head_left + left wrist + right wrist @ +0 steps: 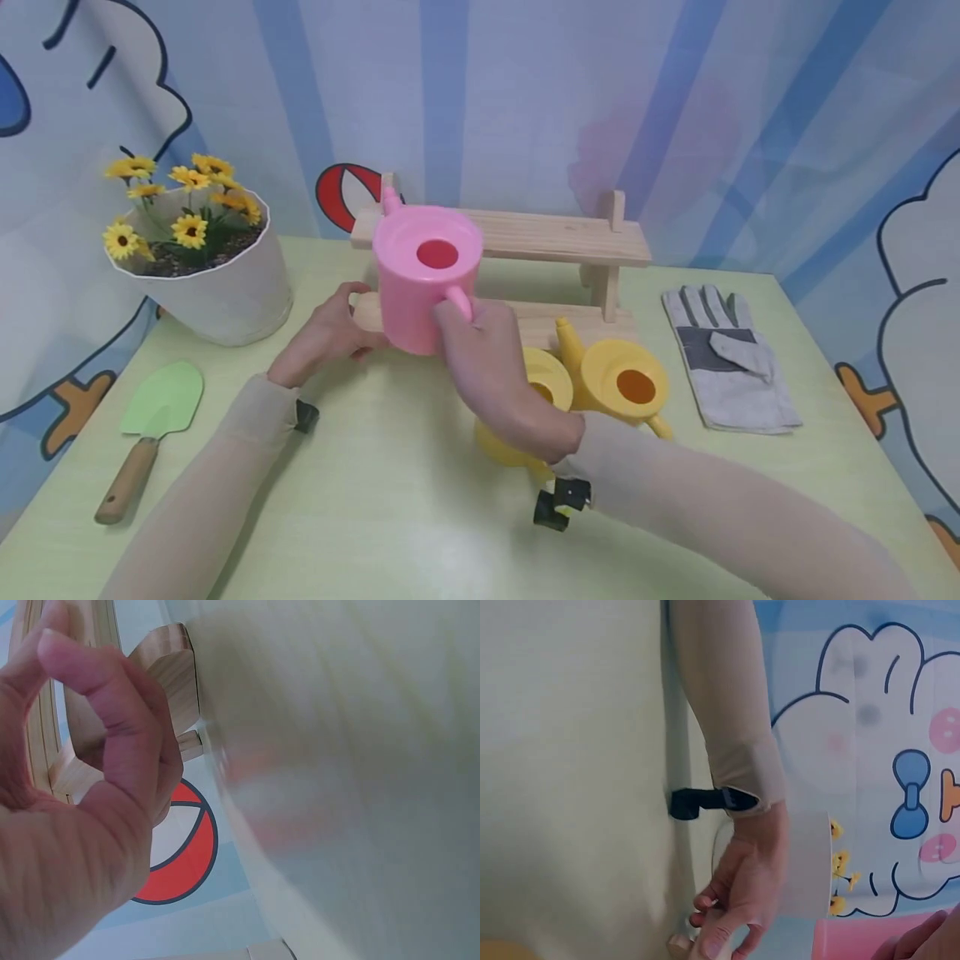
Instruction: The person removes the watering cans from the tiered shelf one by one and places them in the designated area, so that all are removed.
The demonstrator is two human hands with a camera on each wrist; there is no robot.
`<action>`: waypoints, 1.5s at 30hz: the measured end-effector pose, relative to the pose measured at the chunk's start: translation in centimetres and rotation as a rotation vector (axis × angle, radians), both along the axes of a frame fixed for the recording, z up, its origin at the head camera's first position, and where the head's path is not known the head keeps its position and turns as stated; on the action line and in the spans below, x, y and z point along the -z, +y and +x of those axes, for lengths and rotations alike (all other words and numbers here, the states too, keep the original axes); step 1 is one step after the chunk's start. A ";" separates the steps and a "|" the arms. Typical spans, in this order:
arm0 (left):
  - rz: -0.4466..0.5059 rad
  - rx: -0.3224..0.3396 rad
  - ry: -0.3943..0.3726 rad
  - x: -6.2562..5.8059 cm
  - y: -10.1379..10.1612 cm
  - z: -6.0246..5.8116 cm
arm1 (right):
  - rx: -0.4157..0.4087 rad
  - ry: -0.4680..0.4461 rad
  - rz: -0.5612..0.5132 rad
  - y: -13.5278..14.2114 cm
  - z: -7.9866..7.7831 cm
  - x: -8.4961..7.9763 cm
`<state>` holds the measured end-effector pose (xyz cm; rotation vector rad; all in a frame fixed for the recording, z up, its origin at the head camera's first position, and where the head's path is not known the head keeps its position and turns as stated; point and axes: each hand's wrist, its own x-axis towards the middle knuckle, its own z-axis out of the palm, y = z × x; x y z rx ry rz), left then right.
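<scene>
My right hand [498, 383] grips a pink watering can [408, 304] by its handle. The can is raised in front of a small two-tier wooden shelf [555, 236], its spout toward the back, and overlaps the shelf's left part. At the left end of the lower board, my left hand [327, 332] holds the wood, with fingers [131, 742] curled about it in the left wrist view. Two yellow watering cans [611, 379] stand on the table before the shelf, one partly hidden by my right hand.
At the back left is a white pot [225, 304] of yellow flowers. A trowel [161, 408] with a green blade and wooden handle lies on the left. Grey work gloves [731, 367] lie on the right. A printed curtain [517, 108] hangs behind the table.
</scene>
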<state>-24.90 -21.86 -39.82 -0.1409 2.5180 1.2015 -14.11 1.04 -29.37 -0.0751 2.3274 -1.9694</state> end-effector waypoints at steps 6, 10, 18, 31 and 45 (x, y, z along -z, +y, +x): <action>-0.017 -0.026 -0.028 -0.1 0.2 -0.2 | -0.069 -0.020 -0.006 0.9 1.7 1.6; -0.029 -0.041 -0.042 -0.1 0.3 -0.3 | -0.077 -0.047 0.007 1.3 2.6 2.4; -0.037 -0.041 -0.037 -0.2 0.3 -0.3 | -0.091 -0.073 0.004 1.6 4.0 4.7; -0.045 -0.039 -0.040 -0.4 0.4 -0.2 | -0.066 -0.106 0.073 1.1 5.4 8.6; -0.020 -0.023 -0.015 -0.4 0.3 0.0 | -0.083 -0.131 0.047 1.0 5.8 10.8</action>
